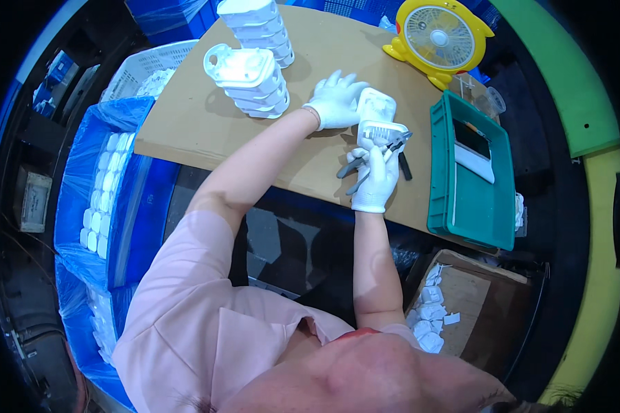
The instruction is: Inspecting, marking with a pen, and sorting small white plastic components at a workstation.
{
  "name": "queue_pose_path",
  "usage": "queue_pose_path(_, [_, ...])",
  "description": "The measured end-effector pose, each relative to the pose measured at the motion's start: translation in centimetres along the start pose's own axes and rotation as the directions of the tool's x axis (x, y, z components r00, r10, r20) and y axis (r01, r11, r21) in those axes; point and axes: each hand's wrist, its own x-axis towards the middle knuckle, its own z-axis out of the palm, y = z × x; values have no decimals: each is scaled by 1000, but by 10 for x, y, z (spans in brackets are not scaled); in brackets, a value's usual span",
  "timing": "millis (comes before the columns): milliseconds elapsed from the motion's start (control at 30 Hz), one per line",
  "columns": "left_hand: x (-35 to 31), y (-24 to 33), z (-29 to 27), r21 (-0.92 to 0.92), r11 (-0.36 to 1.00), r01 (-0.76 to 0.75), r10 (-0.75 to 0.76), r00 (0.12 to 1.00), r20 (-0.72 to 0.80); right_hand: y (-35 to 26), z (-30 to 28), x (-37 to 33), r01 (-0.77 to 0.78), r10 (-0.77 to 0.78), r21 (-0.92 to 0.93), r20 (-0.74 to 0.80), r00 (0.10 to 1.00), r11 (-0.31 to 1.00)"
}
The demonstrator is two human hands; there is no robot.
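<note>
My right hand (377, 180), in a white glove, is closed round a pair of nippers (351, 168) with dark grey handles. Their jaws point up and right, by a small white plastic housing (384, 129) with slots. Just beyond it is another white plastic piece (377, 104); whether the two are joined I cannot tell. My left hand (337, 101), also gloved, lies with its fingers stretched out to the left of these pieces, close to their edge. A short black tool or handle (404, 167) shows on the cardboard right of my right hand.
Stacks of white plastic housings (258, 96) stand at the table's far left. A yellow fan (439, 38) is at the far right, and a green tray (472, 206) holds a dark flat object. Blue-lined bins (93, 165) and an open carton (461, 303) flank the table (317, 41).
</note>
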Motion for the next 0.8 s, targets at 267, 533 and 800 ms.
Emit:
queue_pose_path(267, [-11,22,-35,73,987,145,-158,964,213,-6,-4,3,8,-8,19,6,1000,1000])
queue_pose_path(533, [-26,-3,-39,-251,897,363,-352,932,87,-7,1,0,1,-1,75,-11,1000,997])
queue_pose_path(800, [-101,3,-37,-267,833,-484,278,784,-554,-14,10,-3,96,-64,-285,120,991,954])
